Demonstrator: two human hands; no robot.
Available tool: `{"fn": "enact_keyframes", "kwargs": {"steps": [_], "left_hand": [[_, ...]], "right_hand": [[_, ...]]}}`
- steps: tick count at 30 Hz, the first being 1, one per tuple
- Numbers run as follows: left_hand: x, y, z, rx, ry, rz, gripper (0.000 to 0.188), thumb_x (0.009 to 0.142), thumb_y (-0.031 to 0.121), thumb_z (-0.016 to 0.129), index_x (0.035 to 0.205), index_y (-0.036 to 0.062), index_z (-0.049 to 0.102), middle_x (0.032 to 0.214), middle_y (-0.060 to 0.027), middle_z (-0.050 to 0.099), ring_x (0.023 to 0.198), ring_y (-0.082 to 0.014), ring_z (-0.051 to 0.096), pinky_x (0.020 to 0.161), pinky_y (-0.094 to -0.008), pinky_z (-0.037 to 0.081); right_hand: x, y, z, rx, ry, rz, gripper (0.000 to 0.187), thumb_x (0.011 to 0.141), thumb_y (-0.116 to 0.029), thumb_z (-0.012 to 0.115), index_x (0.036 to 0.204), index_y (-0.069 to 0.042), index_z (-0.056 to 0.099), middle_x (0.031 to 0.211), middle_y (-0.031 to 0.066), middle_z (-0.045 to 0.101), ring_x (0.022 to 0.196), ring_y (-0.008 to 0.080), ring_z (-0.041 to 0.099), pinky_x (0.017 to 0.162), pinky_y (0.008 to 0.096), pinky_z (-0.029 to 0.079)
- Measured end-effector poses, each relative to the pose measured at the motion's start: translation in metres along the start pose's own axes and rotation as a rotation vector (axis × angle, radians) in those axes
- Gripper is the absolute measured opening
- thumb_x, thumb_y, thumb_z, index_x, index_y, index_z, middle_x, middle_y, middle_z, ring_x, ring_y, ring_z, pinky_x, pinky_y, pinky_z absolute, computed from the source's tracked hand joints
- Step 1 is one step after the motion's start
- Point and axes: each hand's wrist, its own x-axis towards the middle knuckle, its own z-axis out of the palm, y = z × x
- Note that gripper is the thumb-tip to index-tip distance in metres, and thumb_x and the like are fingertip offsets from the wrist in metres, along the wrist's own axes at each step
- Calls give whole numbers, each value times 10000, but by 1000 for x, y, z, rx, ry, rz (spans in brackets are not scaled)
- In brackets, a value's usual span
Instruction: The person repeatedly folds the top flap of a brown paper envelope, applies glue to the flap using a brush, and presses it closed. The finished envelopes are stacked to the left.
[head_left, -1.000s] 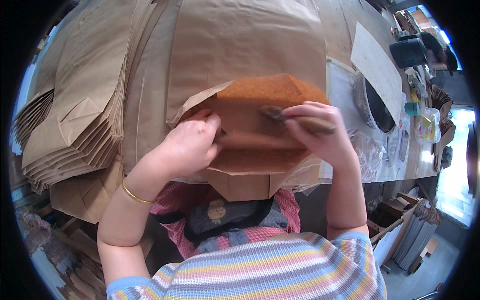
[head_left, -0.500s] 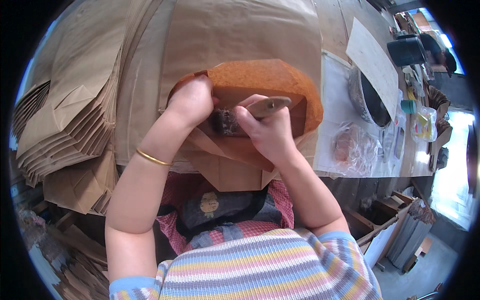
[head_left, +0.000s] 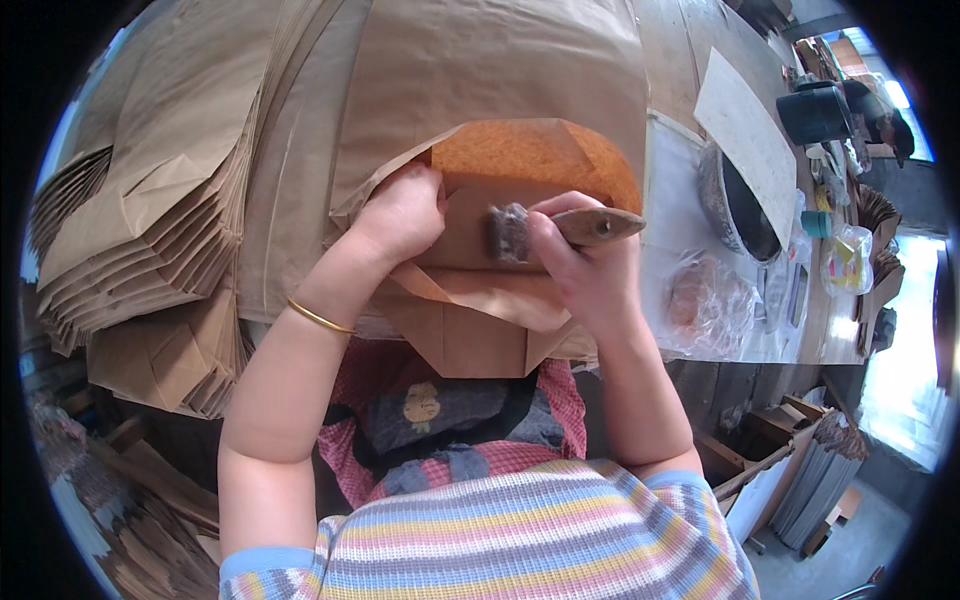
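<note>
Wooden-handled brush in right hand, cartoon motif on apron

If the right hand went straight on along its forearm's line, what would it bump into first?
The right hand would probably meet the orange-brown paper flap at the opened end of the brown paper bag, though depth is unclear.

The right grip holds a brush over the open bag, the left grip at its left edge; a paper stack lies left.
</note>
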Motion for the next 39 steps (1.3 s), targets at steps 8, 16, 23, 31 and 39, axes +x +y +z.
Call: {"fn": "enact_keyframes", "kwargs": {"steps": [8,16,23,31,39], "left_hand": [[4,1,11,209,84,86,152,752,29,549,814,-42,668,862,-269,666,847,-413,657,781,-457,526],[-2,29,5,397,62,16,165,778,-25,545,856,0,688,941,-206,682,920,-329,667,813,-416,562],[-3,29,21,510,283,170,110,763,-10,562,747,55,650,868,-133,649,918,-293,621,800,-365,542],[-37,-25,3,91,433,584,396,978,212,499,1333,38,468,1403,-175,456,1345,-306,406,1111,-440,305],[-19,-30,47,512,364,133,664,983,379,442,1520,39,250,1586,-134,242,1469,-264,222,1204,-449,117]], "right_hand": [[-5,13,-41,-458,112,-9,104,836,-123,665,791,-29,668,646,82,657,580,136,627,580,290,505],[-1,13,-76,323,24,-96,287,984,-211,522,1104,10,660,951,55,687,869,183,664,763,352,538],[57,106,-6,1309,143,-41,384,1037,-280,418,1292,-13,524,1173,133,644,1147,244,582,1101,408,372],[53,109,0,1690,-245,58,405,1025,-312,409,1292,-30,523,1109,164,691,1124,291,625,1124,466,355],[53,108,5,1549,-280,41,407,1040,-311,404,1295,-12,512,1103,142,681,1049,257,644,1072,448,411]]}}
